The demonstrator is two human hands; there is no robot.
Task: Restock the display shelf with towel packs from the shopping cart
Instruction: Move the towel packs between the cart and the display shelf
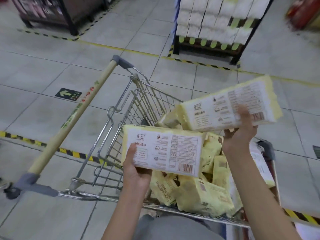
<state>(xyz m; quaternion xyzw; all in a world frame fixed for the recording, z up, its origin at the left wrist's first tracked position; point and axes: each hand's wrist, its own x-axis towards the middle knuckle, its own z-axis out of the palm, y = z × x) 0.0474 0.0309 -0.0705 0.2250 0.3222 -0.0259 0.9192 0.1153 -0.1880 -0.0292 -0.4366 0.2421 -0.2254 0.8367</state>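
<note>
Tiled floor (pixel 52 66), cart (pixel 83 110), left grip (pixel 136 168) holding near pack (pixel 164 149) crosswise, right grip (pixel 240 137) holding far pack (pixel 230 108) angled up-right.

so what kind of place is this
Probably a supermarket floor: a wire shopping cart full of yellow towel packs, a stacked display shelf of white packs ahead, and yellow-black hazard tape marking bays on the tiles.

Shiny wire cart (pixel 138 104), glossy plastic-wrapped packs (pixel 164 149)
</note>
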